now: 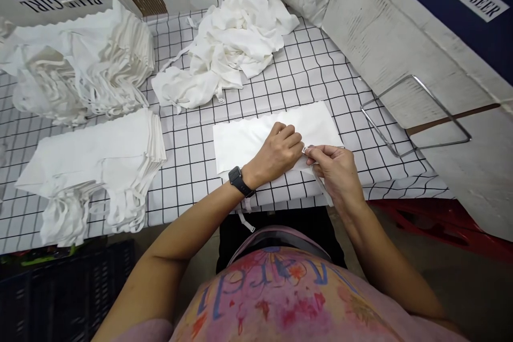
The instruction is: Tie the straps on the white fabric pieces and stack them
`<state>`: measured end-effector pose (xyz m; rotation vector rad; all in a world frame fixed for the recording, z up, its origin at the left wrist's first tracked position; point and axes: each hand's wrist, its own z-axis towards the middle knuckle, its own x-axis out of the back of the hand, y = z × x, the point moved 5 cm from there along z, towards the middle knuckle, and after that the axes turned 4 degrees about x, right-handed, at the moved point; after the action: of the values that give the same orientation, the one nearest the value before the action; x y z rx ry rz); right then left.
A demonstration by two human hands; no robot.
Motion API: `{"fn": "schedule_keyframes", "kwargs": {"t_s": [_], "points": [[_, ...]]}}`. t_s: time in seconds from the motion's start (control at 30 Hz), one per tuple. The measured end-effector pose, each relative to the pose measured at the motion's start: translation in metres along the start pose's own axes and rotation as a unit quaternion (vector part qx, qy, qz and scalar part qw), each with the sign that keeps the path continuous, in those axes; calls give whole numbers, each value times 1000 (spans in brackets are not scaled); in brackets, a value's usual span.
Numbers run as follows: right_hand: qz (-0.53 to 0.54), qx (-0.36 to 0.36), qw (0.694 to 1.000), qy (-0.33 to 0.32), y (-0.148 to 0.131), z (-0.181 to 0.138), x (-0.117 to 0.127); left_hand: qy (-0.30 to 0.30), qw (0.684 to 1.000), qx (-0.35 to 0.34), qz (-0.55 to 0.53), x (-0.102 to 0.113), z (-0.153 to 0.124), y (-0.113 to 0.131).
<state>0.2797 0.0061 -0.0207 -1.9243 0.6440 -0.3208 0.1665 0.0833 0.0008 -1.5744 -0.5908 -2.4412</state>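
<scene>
A white strapped garment (pixel 242 141) lies flat on the checked cloth in front of me, its thin straps toward my body. One strap (pixel 247 222) with a small slider hangs over the table edge. My right hand (pixel 339 168) pinches the other strap (pixel 320 184) by its small white slider (pixel 306 150), just above the garment's right part. Close beside it, my left hand (pixel 278 152) is closed with the fingers curled in, over the middle of the garment. What its fingertips hold, if anything, is hidden. A black watch sits on my left wrist.
Neat stacks of similar white garments (pixel 92 144) stand at the left, with a taller stack (pixel 116 59) behind. A loose white heap (pixel 240 37) lies at the back. A bent metal wire frame (pixel 436 147) leans by a large carton (pixel 372 37) at right.
</scene>
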Motion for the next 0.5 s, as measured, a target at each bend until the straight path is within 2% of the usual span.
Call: {"fn": "schedule_keyframes", "kwargs": {"t_s": [0.27,0.5], "points": [[7,15,998,55,-1,1,7,63,997,-33,41,1,-4,5],[-69,10,997,-12,0,-8,29,46,996,0,74,-12,-2,9]]}}
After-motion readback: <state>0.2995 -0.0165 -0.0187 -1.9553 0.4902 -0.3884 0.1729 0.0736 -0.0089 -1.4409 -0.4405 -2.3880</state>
